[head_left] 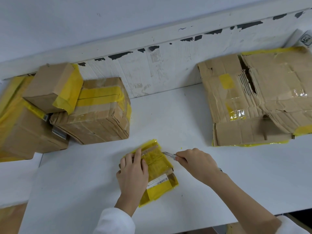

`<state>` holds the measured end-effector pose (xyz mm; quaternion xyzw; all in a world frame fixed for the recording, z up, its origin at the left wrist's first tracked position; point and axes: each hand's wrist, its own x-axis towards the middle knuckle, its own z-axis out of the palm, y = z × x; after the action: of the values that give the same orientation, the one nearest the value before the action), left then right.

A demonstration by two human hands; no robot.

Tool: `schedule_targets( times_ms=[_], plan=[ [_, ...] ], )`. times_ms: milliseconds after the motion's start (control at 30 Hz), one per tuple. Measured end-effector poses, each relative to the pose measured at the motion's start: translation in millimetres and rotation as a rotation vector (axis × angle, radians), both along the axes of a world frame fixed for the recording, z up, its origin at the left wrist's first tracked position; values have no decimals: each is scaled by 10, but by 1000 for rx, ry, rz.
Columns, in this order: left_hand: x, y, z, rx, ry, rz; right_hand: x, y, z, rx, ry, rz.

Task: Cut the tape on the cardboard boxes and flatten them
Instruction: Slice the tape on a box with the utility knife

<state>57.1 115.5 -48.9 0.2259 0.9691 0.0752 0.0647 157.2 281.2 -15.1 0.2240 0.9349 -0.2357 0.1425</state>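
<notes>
A white bench (pixel 194 191) runs across the scene, its surface marked with a few small dark specks. Behind it stands a white back panel (pixel 152 73), scuffed and streaked, with dark patches along its top edge where the paint has chipped away. Above that rises a pale wall (pixel 101 17). At far right, a small white sign (pixel 306 39) bears a dark handwritten mark, too blurred to read.

**Glossy tape, matt board**

Small box (pixel 157 168) at six o'clock: glossy yellow tape over brown cardboard. Knife (pixel 169 154) blade looks like bare metal. Flattened cardboard (pixel 253 102) at two o'clock: rough, creased, torn, matt. Table (pixel 84 183): smooth white.
</notes>
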Motion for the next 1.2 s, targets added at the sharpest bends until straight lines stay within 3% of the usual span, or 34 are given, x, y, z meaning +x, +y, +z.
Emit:
schedule_targets(
  times_ms=[533, 1200],
  plan=[
    [-7, 14, -28, -30, 20, 11, 207, -152, 21, 165, -44, 8],
    [-17, 27, -14, -101, 63, 2, 609, -170, -47, 112, -92, -56]
  ],
)
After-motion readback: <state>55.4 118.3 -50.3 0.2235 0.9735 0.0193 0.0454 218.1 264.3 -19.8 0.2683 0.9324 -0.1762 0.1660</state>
